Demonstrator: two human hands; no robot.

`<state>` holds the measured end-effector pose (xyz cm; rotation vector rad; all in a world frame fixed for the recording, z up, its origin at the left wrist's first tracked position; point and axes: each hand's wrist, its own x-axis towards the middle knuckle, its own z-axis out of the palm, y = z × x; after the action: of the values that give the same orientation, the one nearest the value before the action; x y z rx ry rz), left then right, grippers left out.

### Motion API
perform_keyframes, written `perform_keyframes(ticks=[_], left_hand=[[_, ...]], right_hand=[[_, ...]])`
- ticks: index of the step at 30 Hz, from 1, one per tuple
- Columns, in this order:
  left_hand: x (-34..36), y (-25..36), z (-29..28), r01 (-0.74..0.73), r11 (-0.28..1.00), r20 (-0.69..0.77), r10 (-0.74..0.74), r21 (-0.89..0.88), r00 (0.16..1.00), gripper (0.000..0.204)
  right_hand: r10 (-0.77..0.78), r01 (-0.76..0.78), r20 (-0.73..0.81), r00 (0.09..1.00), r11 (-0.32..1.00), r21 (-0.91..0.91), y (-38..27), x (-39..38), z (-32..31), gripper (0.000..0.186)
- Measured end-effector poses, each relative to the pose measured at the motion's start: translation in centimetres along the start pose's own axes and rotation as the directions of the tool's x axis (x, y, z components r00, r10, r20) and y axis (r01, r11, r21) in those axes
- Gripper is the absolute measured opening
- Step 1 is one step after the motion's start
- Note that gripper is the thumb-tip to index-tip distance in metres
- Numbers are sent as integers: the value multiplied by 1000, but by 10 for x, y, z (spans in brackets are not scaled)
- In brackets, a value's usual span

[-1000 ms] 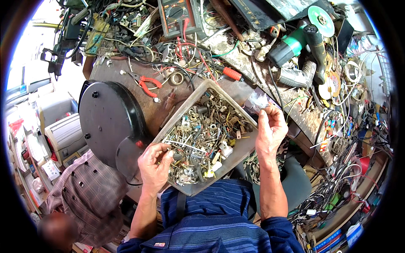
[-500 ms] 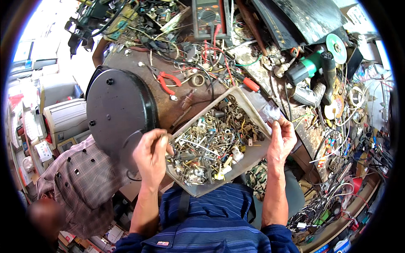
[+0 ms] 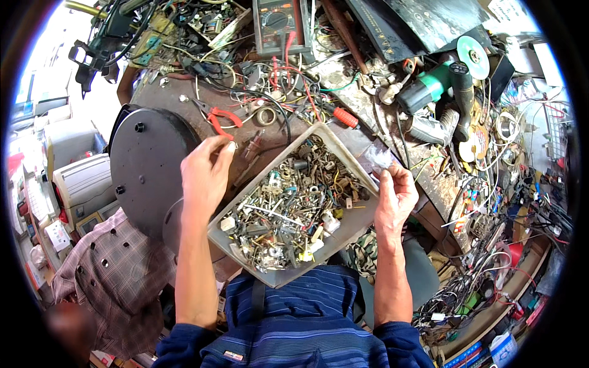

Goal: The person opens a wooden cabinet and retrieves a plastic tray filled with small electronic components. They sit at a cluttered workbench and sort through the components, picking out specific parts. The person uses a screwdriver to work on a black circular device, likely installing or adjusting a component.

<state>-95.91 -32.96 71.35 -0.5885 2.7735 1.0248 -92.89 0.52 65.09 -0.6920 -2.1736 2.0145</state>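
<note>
My left hand (image 3: 204, 179) reaches over the bench beside the red-handled pliers (image 3: 222, 121). Its thumb and fingertips are pinched together at a small pale part (image 3: 232, 146), too small to identify. Between thumb and fingers of my right hand (image 3: 396, 195) is a small clear plastic bag (image 3: 378, 157), held above the right edge of the tray. This grey plastic tray (image 3: 279, 279) sits tilted between my forearms, its near corner against my body. Mixed screws and small metal and plastic parts (image 3: 276, 211) fill it.
A round black cover (image 3: 153, 165) stands left of the tray. A multimeter (image 3: 277, 21), tangled wires and a red-handled screwdriver (image 3: 345, 118) lie beyond. To the right is a green angle grinder (image 3: 426, 93) among cables. A person in a plaid coat (image 3: 116, 276) is at the left.
My left hand has moved from the tray's left edge outward to the small part near the pliers. My right hand still holds the bag. The view has shifted slightly.
</note>
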Motion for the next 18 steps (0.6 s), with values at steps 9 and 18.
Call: perform_keyframes(ticks=[9, 18], left_hand=[[-70, 3, 8, -260, 960, -37, 265, 105, 963, 29], [-65, 11, 9, -184, 982, -15, 184, -36, 983, 27]], right_hand=[[163, -170, 62, 985, 975, 146, -6, 0, 0, 14], [322, -411, 301, 898, 858, 308, -22, 31, -10, 7]])
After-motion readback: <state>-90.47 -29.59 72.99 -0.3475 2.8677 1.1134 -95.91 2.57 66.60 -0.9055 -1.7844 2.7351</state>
